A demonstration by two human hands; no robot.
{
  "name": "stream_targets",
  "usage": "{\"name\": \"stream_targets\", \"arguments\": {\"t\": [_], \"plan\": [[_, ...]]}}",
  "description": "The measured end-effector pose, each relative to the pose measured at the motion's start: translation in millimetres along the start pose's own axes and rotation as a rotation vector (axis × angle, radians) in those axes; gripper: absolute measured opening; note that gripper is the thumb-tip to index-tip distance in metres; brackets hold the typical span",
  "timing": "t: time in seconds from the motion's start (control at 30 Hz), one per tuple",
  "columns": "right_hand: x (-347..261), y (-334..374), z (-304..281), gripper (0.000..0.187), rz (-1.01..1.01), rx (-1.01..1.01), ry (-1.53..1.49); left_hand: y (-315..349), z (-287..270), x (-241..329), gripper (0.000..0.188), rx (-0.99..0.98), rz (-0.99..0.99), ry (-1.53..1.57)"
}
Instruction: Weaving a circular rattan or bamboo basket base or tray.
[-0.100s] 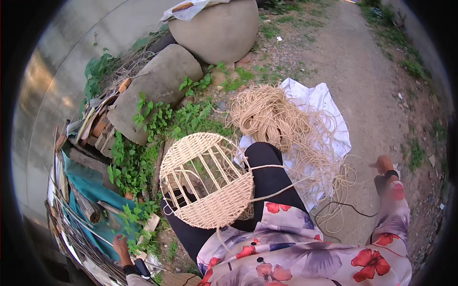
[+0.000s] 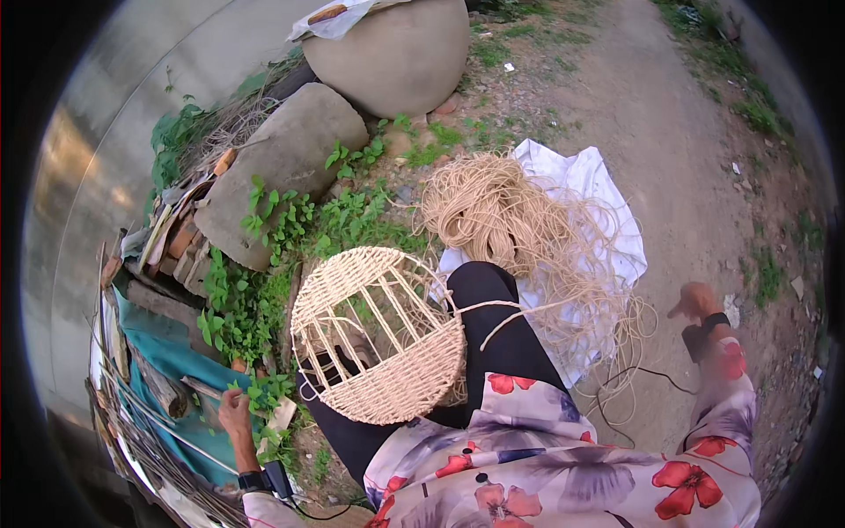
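A round frame woven with pale twisted cord (image 2: 400,378) rests tilted on my lap. Tight weaving fills its upper and lower parts, while spaced cord strands cross the gap between. A loose cord strand (image 2: 502,304) leaves its right rim and bends over my right thigh. My left hand (image 2: 236,415) is raised away from it at the lower left, fingers bent but apart, with nothing visible in them. Far out to the right, my right hand (image 2: 700,302) hangs over the path, a finger stretched leftward and no held thing showing. Neither hand touches the frame.
A large tangled heap of cord (image 2: 493,207) lies on a white sheet (image 2: 620,229) ahead. Concrete cylinders (image 2: 282,167), a big rounded pot (image 2: 387,62), stacked bricks, sticks and teal cloth (image 2: 158,326) line the left. A black cable (image 2: 656,371) runs on the ground by my right arm.
My left hand has risen, and my right hand has shifted slightly left. The loose cord over my thigh has changed its bend, and a strand below the frame no longer shows.
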State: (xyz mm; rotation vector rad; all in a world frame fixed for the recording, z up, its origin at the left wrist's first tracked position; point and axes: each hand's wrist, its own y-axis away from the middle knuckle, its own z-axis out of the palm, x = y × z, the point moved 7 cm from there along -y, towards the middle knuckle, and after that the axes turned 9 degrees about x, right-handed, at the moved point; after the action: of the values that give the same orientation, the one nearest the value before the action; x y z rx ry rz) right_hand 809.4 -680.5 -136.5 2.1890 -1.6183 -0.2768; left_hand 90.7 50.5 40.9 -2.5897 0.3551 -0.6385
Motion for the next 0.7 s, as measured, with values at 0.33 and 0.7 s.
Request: {"name": "stream_targets", "arguments": {"t": [0.33, 0.7], "plan": [[-362.0, 187.9, -133.3, 0.021, -1.21, 0.683, -0.917, 154.6, 57.1, 422.6, 0.011, -0.482, 0.638, 0.596], [-381.1, 152.0, -100.1, 0.01, -0.864, 0.479, -0.954, 174.6, 98.1, 458.9, 0.047, -0.683, 0.874, 0.474]]}}
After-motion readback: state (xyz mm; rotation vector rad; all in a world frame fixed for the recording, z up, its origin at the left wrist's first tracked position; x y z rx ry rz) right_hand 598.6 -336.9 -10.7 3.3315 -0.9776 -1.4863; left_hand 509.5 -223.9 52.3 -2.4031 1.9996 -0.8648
